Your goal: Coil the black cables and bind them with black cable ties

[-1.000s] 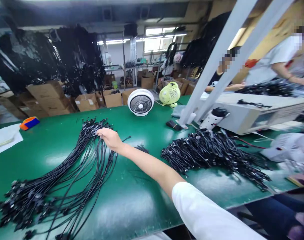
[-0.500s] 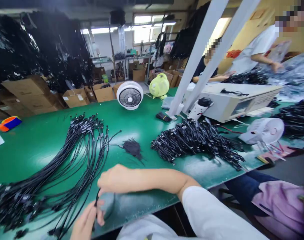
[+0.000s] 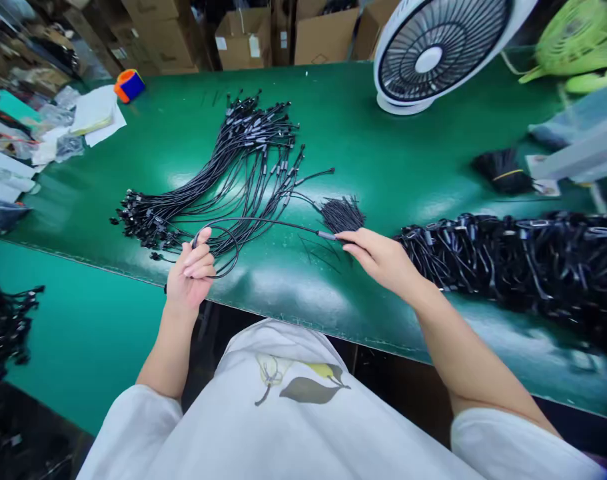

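Note:
One black cable [image 3: 268,219] runs between my hands above the green table. My left hand [image 3: 196,267] is closed around its looped part, near the front edge. My right hand [image 3: 373,257] pinches the cable's other end, just beyond a grey sleeve [image 3: 327,235]. Behind my left hand lies a long bundle of black cables [image 3: 198,190] with connectors at both ends. A small pile of short black ties [image 3: 342,215] sits just behind my right fingertips, with a few loose ones below it.
To the right lies a big heap of coiled black cables [image 3: 508,257]. A white fan [image 3: 428,60] stands at the back, with a banded black bundle [image 3: 503,171] at right. Papers [image 3: 96,113] and an orange-blue roll [image 3: 129,86] are at back left.
The view has swung down and to the left. My hands, close together before, are now wide apart with the cable stretched between them; my right hand has moved right, beside the ties.

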The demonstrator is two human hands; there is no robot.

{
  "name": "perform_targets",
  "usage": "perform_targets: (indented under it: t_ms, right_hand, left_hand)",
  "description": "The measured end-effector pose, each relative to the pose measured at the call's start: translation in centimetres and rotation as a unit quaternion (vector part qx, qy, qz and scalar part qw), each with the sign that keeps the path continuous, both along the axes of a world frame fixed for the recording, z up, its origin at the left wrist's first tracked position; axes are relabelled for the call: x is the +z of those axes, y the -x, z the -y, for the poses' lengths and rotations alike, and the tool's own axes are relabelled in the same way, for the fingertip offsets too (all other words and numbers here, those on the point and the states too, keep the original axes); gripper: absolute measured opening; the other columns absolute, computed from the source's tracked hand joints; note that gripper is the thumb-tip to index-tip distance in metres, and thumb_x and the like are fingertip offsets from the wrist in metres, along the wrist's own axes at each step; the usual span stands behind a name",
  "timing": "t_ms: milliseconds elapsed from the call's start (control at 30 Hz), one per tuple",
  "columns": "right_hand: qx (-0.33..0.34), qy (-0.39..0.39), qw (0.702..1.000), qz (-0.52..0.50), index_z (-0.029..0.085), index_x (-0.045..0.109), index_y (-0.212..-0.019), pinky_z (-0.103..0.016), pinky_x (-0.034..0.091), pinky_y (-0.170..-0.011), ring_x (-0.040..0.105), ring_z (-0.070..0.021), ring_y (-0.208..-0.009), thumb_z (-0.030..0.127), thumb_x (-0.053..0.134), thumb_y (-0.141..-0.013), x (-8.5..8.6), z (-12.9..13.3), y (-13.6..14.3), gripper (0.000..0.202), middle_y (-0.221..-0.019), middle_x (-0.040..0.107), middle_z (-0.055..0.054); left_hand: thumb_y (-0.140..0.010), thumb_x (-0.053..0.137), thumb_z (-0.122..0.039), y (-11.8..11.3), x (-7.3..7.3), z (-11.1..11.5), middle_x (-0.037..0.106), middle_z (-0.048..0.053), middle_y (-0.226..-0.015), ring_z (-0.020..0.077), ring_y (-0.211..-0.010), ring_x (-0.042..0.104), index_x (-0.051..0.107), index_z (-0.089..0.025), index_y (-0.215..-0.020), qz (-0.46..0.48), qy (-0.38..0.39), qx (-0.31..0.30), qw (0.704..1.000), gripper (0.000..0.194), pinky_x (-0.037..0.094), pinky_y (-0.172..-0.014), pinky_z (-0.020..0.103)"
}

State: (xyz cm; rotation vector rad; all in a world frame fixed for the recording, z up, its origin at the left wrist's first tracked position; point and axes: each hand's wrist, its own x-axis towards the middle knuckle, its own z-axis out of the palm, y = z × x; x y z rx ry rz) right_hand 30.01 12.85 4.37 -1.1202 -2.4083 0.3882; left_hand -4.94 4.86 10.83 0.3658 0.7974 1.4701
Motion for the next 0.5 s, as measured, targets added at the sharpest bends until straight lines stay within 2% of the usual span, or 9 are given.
perform_targets:
  t_ms: [67,133,167,200,267,300,367,500]
  right_hand:
    - [0.030,-0.066,0.995,0.073,0.020,0.065,-0.110,-0.026,0.035,-0.055,0.059,-0.0149,-0.066,0.024,0.042,-0.096,0.6,1.5,1.0,0.028,-0.076,0.065,-0.003]
    - [0.112,-0.103,0.980,0.125,0.020,0.067,-0.105,-0.027,0.028,-0.052,0.054,-0.0132,-0.059,0.020,0.043,-0.095,1.5,3.0,2.3,0.026,-0.069,0.062,-0.002]
    - [0.154,-0.108,0.973,0.133,0.020,0.067,-0.104,-0.027,0.027,-0.053,0.052,-0.0124,-0.058,0.019,0.043,-0.095,2.0,3.6,2.9,0.026,-0.068,0.062,-0.001]
    - [0.185,-0.109,0.968,0.131,0.019,0.067,-0.102,-0.027,0.028,-0.054,0.051,-0.0117,-0.058,0.020,0.042,-0.096,2.5,4.0,3.5,0.026,-0.069,0.062,-0.001]
    - [0.199,-0.109,0.967,0.119,0.018,0.067,-0.101,-0.027,0.028,-0.056,0.050,-0.0109,-0.059,0.021,0.040,-0.097,3.2,4.3,4.2,0.027,-0.069,0.062,-0.002]
    - [0.185,-0.112,0.970,0.112,0.018,0.067,-0.101,-0.027,0.027,-0.056,0.050,-0.0108,-0.059,0.021,0.039,-0.098,3.5,4.3,4.3,0.028,-0.069,0.062,-0.002]
    - [0.121,-0.122,0.980,0.100,0.019,0.068,-0.100,-0.027,0.027,-0.055,0.052,-0.0113,-0.061,0.021,0.039,-0.098,4.0,3.7,4.0,0.029,-0.070,0.062,-0.002]
    - [-0.062,-0.136,0.987,0.063,0.019,0.068,-0.109,-0.027,0.032,-0.058,0.058,-0.0134,-0.069,0.027,0.040,-0.098,4.5,2.0,2.4,0.031,-0.078,0.066,-0.004]
  left_hand:
    - [-0.086,0.068,-0.022,-0.6,-0.4,-0.5,0.049,-0.006,-0.063,0.0025,-0.052,0.049,0.063,-0.012,-0.114,-0.049,-0.005,-0.015,0.999,0.029,0.048,-0.058,0.010]
    - [-0.077,0.074,-0.018,-1.3,-1.2,-1.0,0.063,0.001,-0.082,0.0073,-0.073,0.061,0.064,-0.012,-0.113,-0.105,-0.004,-0.032,0.994,0.038,0.054,-0.078,0.019]
    - [-0.074,0.076,-0.017,-1.6,-1.6,-1.2,0.066,0.003,-0.090,0.0094,-0.078,0.063,0.065,-0.013,-0.113,-0.128,-0.002,-0.038,0.991,0.041,0.054,-0.080,0.022]
    - [-0.071,0.077,-0.016,-1.8,-2.0,-1.4,0.067,0.005,-0.095,0.0093,-0.077,0.062,0.065,-0.013,-0.113,-0.145,0.002,-0.043,0.988,0.043,0.054,-0.075,0.020]
    - [-0.073,0.075,-0.019,-1.9,-2.6,-1.7,0.066,0.004,-0.087,0.0047,-0.059,0.054,0.066,-0.012,-0.113,-0.158,0.010,-0.045,0.986,0.041,0.046,-0.053,0.014]
    - [-0.076,0.073,-0.023,-1.9,-2.8,-1.8,0.063,0.002,-0.079,0.0030,-0.051,0.046,0.067,-0.011,-0.111,-0.158,0.013,-0.040,0.987,0.038,0.039,-0.044,0.012]
    - [-0.080,0.072,-0.032,-1.6,-3.1,-1.8,0.056,-0.001,-0.068,0.0025,-0.046,0.038,0.069,-0.010,-0.107,-0.153,0.017,-0.028,0.988,0.035,0.033,-0.039,0.012]
    - [-0.072,0.081,-0.033,-1.1,-3.2,-1.5,0.056,0.001,-0.072,0.0058,-0.059,0.048,0.071,-0.010,-0.104,-0.148,0.022,-0.034,0.988,0.040,0.045,-0.055,0.015]
